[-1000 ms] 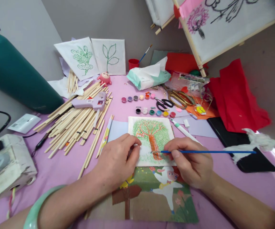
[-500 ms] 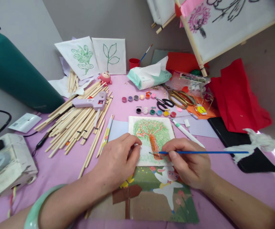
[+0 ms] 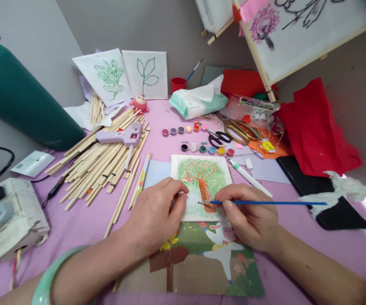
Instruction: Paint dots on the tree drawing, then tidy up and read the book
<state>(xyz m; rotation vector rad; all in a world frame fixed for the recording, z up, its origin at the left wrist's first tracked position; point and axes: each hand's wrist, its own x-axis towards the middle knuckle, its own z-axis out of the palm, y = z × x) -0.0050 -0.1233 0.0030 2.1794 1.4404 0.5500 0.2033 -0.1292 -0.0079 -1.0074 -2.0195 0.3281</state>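
Note:
A small white panel with a painted tree (image 3: 206, 190), orange trunk and dotted green crown, lies on a picture board (image 3: 213, 262) showing a cartoon sheep. My right hand (image 3: 249, 214) pinches a blue paintbrush (image 3: 275, 203) close to its bristles. The brush lies almost level, its tip at the left side of the trunk's base. At the panel's left edge rests my left hand (image 3: 159, 207), fingers curled in and thumb near the index finger. Whatever those fingers may grip is hidden. Paint pots (image 3: 203, 149) stand in two rows behind the panel.
Wooden sticks (image 3: 103, 163) are heaped at left under a glue gun (image 3: 121, 134). Scissors (image 3: 219, 138), a wipes pack (image 3: 198, 103) and a red cup (image 3: 178, 84) sit farther back. A white marker (image 3: 249, 177), a black phone (image 3: 342, 212) and red cloth (image 3: 319, 131) are at right.
My right hand and the brush have shifted very slightly left over the panel. My left hand stays where it was.

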